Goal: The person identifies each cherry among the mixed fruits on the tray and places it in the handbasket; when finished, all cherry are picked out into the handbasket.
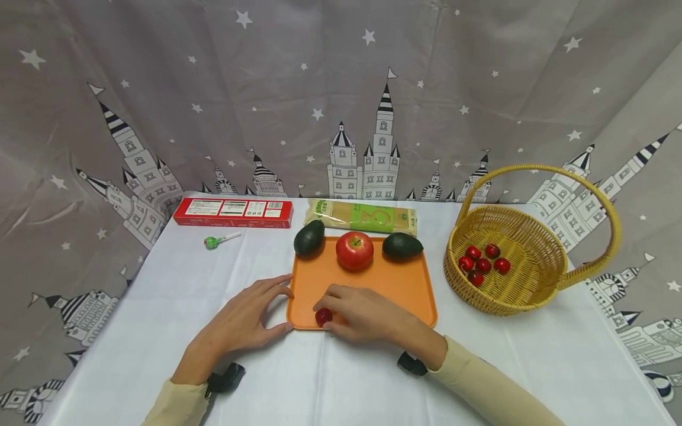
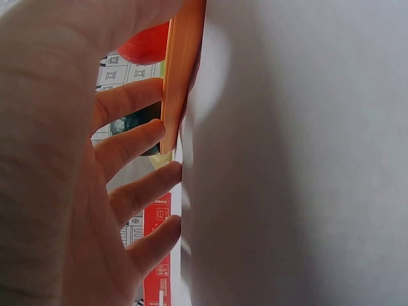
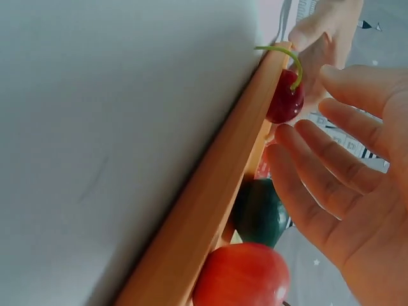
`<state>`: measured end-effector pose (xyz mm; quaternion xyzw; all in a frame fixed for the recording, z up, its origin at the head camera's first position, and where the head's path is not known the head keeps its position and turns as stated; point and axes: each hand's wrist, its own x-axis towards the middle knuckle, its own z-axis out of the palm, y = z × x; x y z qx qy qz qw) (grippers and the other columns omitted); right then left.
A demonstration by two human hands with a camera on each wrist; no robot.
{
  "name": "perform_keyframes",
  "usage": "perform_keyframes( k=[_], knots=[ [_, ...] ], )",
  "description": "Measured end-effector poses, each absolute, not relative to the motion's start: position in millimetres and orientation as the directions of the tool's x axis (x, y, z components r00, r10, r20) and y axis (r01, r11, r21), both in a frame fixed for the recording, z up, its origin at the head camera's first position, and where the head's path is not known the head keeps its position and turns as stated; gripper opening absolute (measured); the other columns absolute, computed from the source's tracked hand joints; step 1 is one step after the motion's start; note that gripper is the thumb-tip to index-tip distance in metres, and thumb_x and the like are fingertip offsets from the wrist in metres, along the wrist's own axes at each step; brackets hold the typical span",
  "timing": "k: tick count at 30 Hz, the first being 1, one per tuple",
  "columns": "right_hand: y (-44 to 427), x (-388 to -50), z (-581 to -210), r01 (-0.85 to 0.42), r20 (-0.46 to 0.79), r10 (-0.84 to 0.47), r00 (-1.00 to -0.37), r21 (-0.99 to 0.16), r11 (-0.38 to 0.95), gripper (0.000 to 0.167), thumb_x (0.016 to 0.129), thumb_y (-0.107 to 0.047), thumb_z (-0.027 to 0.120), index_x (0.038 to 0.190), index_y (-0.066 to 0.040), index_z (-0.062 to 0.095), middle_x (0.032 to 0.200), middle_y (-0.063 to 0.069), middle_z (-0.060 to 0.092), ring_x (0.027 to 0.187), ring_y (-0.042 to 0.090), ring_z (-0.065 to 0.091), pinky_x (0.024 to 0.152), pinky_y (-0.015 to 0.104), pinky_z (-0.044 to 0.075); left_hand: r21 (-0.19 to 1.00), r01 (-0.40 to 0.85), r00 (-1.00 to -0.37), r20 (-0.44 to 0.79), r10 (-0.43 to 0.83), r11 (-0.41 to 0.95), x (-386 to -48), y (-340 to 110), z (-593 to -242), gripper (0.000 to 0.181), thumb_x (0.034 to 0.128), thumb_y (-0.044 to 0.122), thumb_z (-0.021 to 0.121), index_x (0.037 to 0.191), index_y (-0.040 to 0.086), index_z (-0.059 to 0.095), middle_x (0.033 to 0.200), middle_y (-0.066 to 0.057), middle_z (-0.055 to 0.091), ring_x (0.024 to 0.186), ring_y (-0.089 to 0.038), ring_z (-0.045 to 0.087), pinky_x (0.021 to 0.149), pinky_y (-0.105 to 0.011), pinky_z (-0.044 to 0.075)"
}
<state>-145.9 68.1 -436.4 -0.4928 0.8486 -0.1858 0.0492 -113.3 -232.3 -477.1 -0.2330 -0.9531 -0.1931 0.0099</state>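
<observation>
A dark red cherry (image 1: 323, 316) with a green stem lies on the orange tray (image 1: 309, 290), close to the front-left corner. My right hand (image 1: 367, 313) is just beside it; in the right wrist view its fingers are spread loosely, and a small gap seems to separate them from the cherry (image 3: 285, 102). At the tray's left edge is my left hand (image 1: 242, 316), fingers spread; in the left wrist view some fingertips touch the tray's side (image 2: 182, 70). A red apple (image 1: 354, 250) sits at the tray's back, between two dark green avocados.
Several cherries (image 1: 483, 264) lie in a yellow wicker basket (image 1: 511, 302) with a tall handle, at the right. Behind the tray is a green-and-tan packet (image 1: 362, 216). A red box (image 1: 233, 213) and a green lollipop (image 1: 211, 242) lie at the back left on a white cloth.
</observation>
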Motion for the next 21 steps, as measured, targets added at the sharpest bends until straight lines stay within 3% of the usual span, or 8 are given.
perform_keyframes(
  k=[21],
  knots=[
    [54.0,-145.7,-440.3,-0.8,0.027,-0.852,-0.523,-0.362,0.479,0.029,0.1,-0.027,0.078,0.128,-0.021,0.073,0.116,-0.004,0.065,0.086,0.004,0.057,0.079,0.013,0.05,0.377,0.425,-0.901,0.083,0.427,0.823,-112.5,-231.4,-475.0,0.055,0.0866,0.052,0.084,0.133,0.028,0.066,0.167,0.001,0.048,0.149,-0.028,0.05,0.118,-0.059,0.046]
  ],
)
